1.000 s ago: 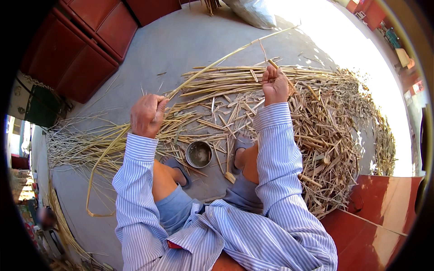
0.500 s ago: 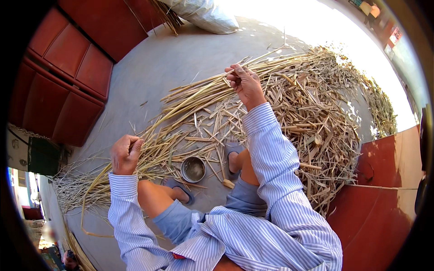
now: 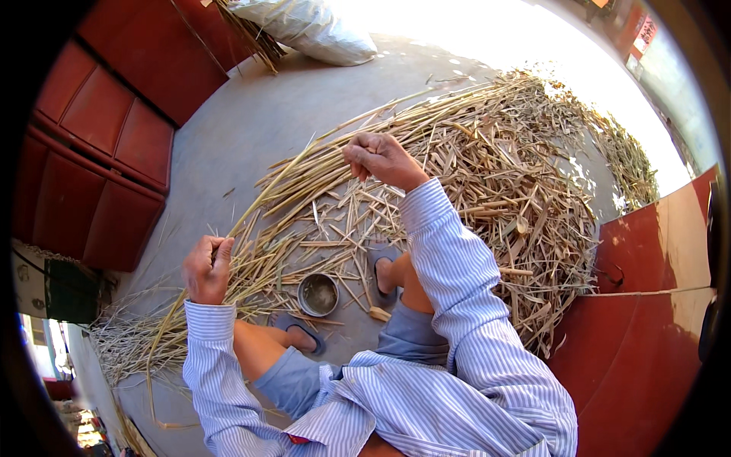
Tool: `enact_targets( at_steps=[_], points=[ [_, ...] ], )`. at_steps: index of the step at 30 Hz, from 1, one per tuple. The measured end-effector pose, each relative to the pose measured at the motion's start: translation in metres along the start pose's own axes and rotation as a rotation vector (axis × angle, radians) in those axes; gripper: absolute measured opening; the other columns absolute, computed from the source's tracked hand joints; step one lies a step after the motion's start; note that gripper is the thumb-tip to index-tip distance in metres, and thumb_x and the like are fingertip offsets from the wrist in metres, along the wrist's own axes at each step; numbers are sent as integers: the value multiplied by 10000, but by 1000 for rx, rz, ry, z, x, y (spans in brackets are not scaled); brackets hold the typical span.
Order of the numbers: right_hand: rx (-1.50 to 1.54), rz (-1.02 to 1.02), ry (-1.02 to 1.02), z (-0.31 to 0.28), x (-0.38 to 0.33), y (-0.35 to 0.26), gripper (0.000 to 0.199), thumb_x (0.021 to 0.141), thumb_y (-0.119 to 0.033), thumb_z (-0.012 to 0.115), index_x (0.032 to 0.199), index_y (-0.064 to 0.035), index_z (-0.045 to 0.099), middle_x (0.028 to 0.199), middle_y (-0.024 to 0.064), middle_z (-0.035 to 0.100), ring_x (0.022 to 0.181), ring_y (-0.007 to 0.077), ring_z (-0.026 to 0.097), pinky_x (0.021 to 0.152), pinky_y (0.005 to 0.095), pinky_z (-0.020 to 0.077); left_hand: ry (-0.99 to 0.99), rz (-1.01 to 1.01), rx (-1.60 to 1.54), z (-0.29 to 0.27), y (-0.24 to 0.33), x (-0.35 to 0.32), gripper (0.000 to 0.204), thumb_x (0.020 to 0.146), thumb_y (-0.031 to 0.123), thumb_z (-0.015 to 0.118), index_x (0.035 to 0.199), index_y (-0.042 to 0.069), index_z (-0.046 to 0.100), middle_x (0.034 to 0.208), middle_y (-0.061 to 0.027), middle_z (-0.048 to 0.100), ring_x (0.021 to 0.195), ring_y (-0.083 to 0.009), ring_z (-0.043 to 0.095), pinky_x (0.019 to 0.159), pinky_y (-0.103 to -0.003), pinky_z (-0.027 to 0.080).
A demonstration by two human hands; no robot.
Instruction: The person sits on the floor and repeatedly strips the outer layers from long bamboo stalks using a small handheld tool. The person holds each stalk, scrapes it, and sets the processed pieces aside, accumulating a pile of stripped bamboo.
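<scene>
My left hand (image 3: 208, 270) is closed around a long, thin yellowish stalk (image 3: 283, 183). One end of the stalk droops to the floor behind that hand, and the rest slants up and away to the right over other stalks. Out in front, my right hand (image 3: 383, 160) is curled closed above the row of stalks, just on the near side of the long one. Its fingertips are turned down, so whatever they hold is hidden. Below both hands, between my sandaled feet, stands a round metal bowl (image 3: 318, 295).
A heap of dry leaves and husks (image 3: 525, 206) spreads to my right. Stripped stalks (image 3: 141, 339) lie at the left. Red cabinets (image 3: 99, 129) stand at the far left, a white sack (image 3: 312, 30) at the back, a red panel (image 3: 632, 343) at the right.
My right hand has drawn back toward me and turned, its fingers curling down, away from the long stalk. My left hand keeps its grip nearly in place. The view has shifted slightly.
</scene>
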State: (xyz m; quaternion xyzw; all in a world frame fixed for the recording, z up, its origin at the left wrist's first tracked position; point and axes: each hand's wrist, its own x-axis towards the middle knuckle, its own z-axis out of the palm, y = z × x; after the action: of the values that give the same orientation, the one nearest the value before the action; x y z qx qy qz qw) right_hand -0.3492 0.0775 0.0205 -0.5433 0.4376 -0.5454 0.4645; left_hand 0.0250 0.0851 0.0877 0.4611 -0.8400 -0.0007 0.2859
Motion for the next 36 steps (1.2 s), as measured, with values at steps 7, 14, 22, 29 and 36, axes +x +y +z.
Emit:
enact_targets(
  at_steps=[7, 14, 22, 29, 36],
  points=[
    [-973, 130, -22, -17, -13, 28, 558, 779, -308, 755, 1182, 40, 589, 1106, 171, 667, 893, 298, 664, 826, 379, 528, -26, 26, -12, -2, 5, 11, 202, 854, 168, 709, 781, 12, 604, 650, -91, 588, 550, -174, 541, 512, -308, 408],
    [821, -43, 584, -72, 4, 22, 134, 959, -161, 577, 1044, -57, 574, 884, 41, 653, 634, 48, 568, 466, 163, 430, -217, -21, -127, -21, 1, -13, 147, 817, 98, 711, 769, 6, 606, 641, -129, 585, 544, -250, 560, 508, -342, 412],
    [658, 37, 593, -99, -30, 22, 172, 953, -220, 597, 967, -50, 613, 837, 35, 649, 645, 59, 555, 493, 179, 455, -379, -245, -160, -50, -27, -27, 128, 797, 77, 712, 776, 0, 612, 647, -93, 584, 571, -169, 536, 536, -310, 408],
    [579, 169, 419, -29, -30, -4, 209, 903, -249, 670, 946, -46, 646, 779, 13, 660, 650, 79, 636, 531, 181, 507, -122, 169, -224, 3, 68, 18, 137, 831, 130, 693, 867, 10, 639, 739, -116, 630, 646, -254, 602, 583, -324, 456],
    [808, 57, 430, -3, -36, -21, 115, 903, -116, 653, 963, -18, 642, 847, 68, 681, 735, 136, 678, 605, 212, 578, -115, 22, -232, 4, 76, 16, 161, 843, 196, 675, 815, 40, 644, 756, -113, 648, 671, -284, 624, 588, -368, 472]
  ],
)
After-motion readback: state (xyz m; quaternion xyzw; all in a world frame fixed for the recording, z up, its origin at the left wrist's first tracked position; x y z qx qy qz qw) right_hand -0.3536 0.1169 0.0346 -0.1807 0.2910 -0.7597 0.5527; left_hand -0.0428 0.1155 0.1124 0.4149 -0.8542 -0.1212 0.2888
